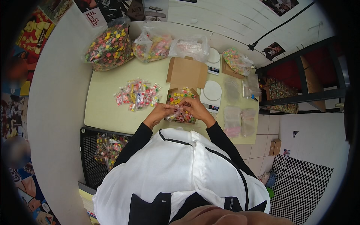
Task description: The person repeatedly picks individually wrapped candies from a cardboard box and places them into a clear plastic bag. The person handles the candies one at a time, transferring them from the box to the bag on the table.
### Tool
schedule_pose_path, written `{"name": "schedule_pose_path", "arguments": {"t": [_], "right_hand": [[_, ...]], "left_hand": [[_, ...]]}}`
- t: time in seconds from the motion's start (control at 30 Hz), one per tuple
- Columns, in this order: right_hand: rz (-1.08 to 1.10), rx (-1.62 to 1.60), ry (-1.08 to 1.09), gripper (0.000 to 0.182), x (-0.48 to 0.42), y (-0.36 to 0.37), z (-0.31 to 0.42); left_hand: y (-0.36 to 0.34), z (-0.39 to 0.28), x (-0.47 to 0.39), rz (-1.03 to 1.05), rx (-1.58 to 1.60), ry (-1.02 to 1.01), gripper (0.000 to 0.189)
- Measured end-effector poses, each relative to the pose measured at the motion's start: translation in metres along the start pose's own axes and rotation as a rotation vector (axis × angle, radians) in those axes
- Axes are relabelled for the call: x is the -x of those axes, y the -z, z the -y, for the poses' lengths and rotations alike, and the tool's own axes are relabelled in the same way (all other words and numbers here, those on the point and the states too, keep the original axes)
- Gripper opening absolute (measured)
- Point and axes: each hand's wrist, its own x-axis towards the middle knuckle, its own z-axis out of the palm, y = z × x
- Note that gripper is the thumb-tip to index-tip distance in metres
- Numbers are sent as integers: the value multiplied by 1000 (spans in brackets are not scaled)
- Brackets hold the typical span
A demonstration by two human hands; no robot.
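Both hands meet over an open cardboard box [169, 97] that contains colourful wrapped candies [184, 116]. My left hand [160, 113] grips the left side of a small clear plastic bag [175, 113]. My right hand [194, 107] pinches the same bag at its upper right edge. Something dark or reddish shows through the plastic, too small to identify. To the left of the box lies a pile of small clear bags [137, 95] filled with wrapped candies. The box's lid [187, 71] is folded back, away from me.
Large bags of candy [109, 47] stand along the table's back edge. White digital kitchen scales [212, 91] sit right of the box, beside stacks of flat clear bags [232, 121]. A black plastic crate [88, 152] with bagged candy is at lower left. A dark metal shelf [303, 97] stands at right.
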Motion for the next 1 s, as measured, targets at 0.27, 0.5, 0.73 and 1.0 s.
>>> {"name": "schedule_pose_path", "arguments": {"t": [0.27,0.5,0.73,1.0], "right_hand": [[-15,58,36,11,0,-9,-11],[36,-58,-32,17,5,-19,-22],[133,-67,-29,18,7,-24,-21],[-140,-189,-65,17,-4,-22,-40]], "left_hand": [[-7,-8,8,29,101,56,25],[0,-4,6,52,192,113,30],[-6,-6,6,104,319,110,26],[14,18,-4,-44,235,61,27]]}}
